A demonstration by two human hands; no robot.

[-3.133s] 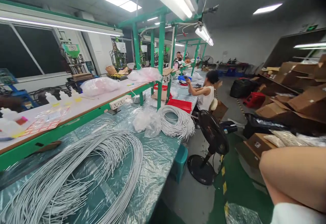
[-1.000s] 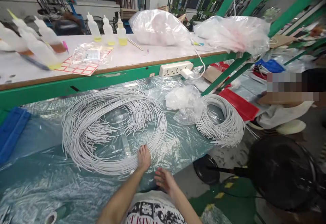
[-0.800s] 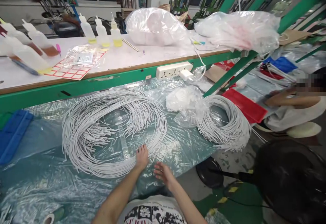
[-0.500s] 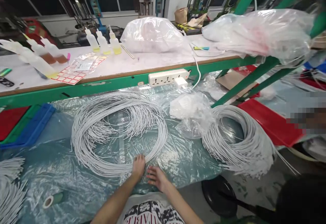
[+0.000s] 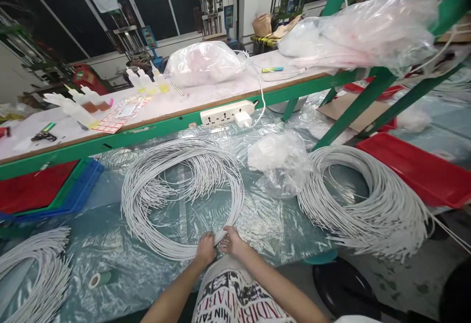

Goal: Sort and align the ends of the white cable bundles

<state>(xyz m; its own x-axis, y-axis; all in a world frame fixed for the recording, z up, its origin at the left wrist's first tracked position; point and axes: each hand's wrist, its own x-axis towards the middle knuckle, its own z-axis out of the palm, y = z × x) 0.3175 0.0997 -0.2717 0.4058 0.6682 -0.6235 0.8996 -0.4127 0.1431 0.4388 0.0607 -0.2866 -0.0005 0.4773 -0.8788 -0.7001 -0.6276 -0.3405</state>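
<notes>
A large coil of thin white wires point(image 5: 142, 215) lies on the plastic-covered bench in front of me, its loose ends bunched along the far inner side. My left hand point(image 5: 206, 248) is closed around the near edge of this coil. Just to its right, my right hand point(image 5: 233, 242) curls its fingers round the same bundle, thumb on top. The two hands nearly touch, and they hide a short stretch of the wires.
A second wire coil point(image 5: 375, 205) sits at right beside a crumpled clear bag point(image 5: 281, 161) and a red tray point(image 5: 415, 166). More wires point(image 5: 40, 274) and a tape roll point(image 5: 100, 279) are at left. A power strip point(image 5: 228, 113) is fixed to the green shelf edge point(image 5: 162, 129).
My right hand has moved from beside the coil onto its near edge and closed there. My left hand keeps its hold. The camera view has shifted and tilted.
</notes>
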